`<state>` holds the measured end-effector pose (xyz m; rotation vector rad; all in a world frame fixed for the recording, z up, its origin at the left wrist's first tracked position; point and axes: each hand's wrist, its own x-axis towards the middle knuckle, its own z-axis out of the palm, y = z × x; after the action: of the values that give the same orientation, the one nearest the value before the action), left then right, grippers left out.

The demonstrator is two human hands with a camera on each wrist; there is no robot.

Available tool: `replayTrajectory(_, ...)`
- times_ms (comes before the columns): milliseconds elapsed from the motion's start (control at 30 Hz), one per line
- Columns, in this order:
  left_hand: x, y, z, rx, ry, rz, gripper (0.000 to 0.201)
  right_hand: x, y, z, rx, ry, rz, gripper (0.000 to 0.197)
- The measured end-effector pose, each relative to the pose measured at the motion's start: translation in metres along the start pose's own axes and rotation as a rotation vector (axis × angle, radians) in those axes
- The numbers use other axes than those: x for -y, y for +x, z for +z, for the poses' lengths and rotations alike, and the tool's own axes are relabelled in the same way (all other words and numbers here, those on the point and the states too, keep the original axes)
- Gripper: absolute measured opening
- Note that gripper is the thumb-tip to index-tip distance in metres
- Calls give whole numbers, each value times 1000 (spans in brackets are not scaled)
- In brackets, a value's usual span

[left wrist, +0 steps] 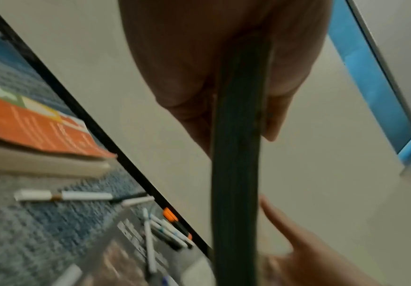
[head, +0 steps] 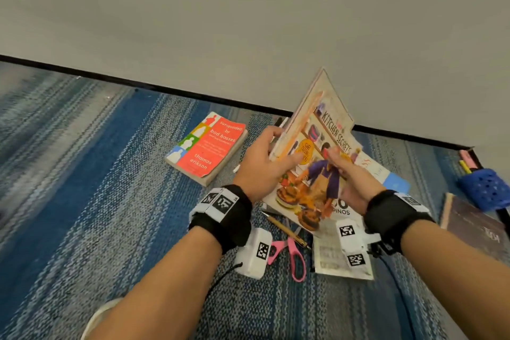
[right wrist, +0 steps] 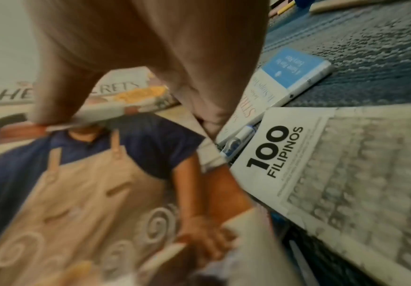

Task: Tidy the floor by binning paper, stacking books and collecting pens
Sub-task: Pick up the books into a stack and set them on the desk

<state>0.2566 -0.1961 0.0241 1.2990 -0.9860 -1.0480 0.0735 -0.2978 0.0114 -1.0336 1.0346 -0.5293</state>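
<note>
The Kitchen Secrets book [head: 317, 163] is tilted up off the floor, its top corner against the wall. My left hand [head: 265, 163] grips its left edge, thumb on the cover and fingers behind; the left wrist view shows that dark edge [left wrist: 236, 174] between them. My right hand [head: 350, 174] holds the right side, fingers [right wrist: 52, 96] on the cover. An orange paperback [head: 209, 146] lies flat to the left. Under the lifted book lie a 100 Filipinos paper [right wrist: 322, 164] and a white and blue book [right wrist: 292, 69]. Several pens [left wrist: 165, 232] lie by the skirting.
A gold pen [head: 287, 230] and pink scissors [head: 292, 257] lie on the blue striped carpet near my wrists. A blue pen holder [head: 485, 188] with markers lies at the far right, beside a dark book [head: 474, 226]. A white marker [left wrist: 62, 195] lies near the orange paperback.
</note>
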Motion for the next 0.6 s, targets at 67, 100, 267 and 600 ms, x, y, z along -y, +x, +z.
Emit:
replayTrajectory(67, 7, 8, -23, 32, 125, -18, 28, 0, 4, 0, -69, 98, -42, 35)
replayTrajectory(100, 17, 14, -40, 50, 260, -48, 28, 3, 5, 2, -119, 54, -90, 29)
replayTrajectory(267, 67, 41, -138, -233, 1086, -439, 68, 17, 5, 32, -274, -774, -252, 12)
replayTrajectory(600, 98, 53, -165, -203, 970, -745, 65, -23, -47, 129, -43, -1612, -372, 18)
